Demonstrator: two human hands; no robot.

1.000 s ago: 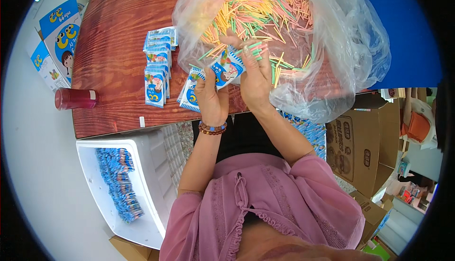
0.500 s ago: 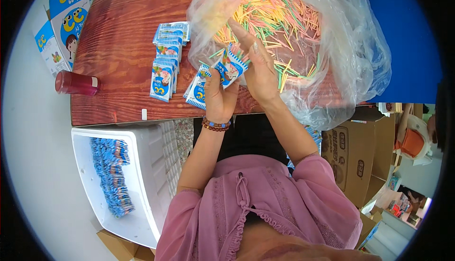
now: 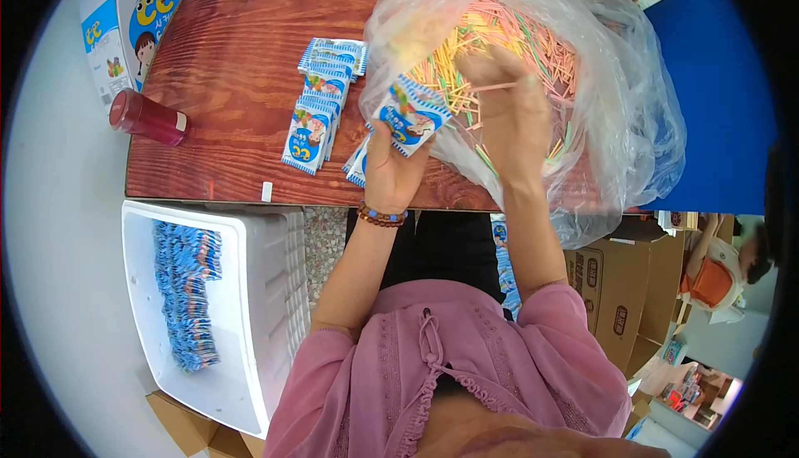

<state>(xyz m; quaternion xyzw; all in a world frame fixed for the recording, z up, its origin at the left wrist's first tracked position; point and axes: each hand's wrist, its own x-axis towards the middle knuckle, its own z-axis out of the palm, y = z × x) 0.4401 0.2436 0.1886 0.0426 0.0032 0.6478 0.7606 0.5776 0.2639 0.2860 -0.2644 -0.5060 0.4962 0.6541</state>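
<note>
My left hand (image 3: 394,167) is closed on a small blue-and-white packet (image 3: 409,121), tilted up over the table's front edge. Another packet (image 3: 358,164) lies partly hidden beneath that hand. Over the large clear plastic bag (image 3: 616,75), my right hand (image 3: 518,125) pinches a thin pink candy stick (image 3: 493,87); its fingers are somewhat blurred. Loose candy sticks (image 3: 541,38) in pink, yellow and green fill the bag around and beyond it. Left of my hands, an overlapping row of similar packets (image 3: 310,129) lies on the reddish wooden table (image 3: 241,67).
A pink-red jar (image 3: 150,117) lies near the table's left edge, with printed cartons (image 3: 152,9) behind. Below on the left stands a white foam box (image 3: 241,316) with many packets inside. Cardboard boxes (image 3: 612,292) stand at the right; another person (image 3: 717,271) is beyond.
My right hand has moved away from the packet, rightward over the sticks, and now has a pink stick. The stick ends that showed at the packet's top no longer show. The view has shifted slightly.
</note>
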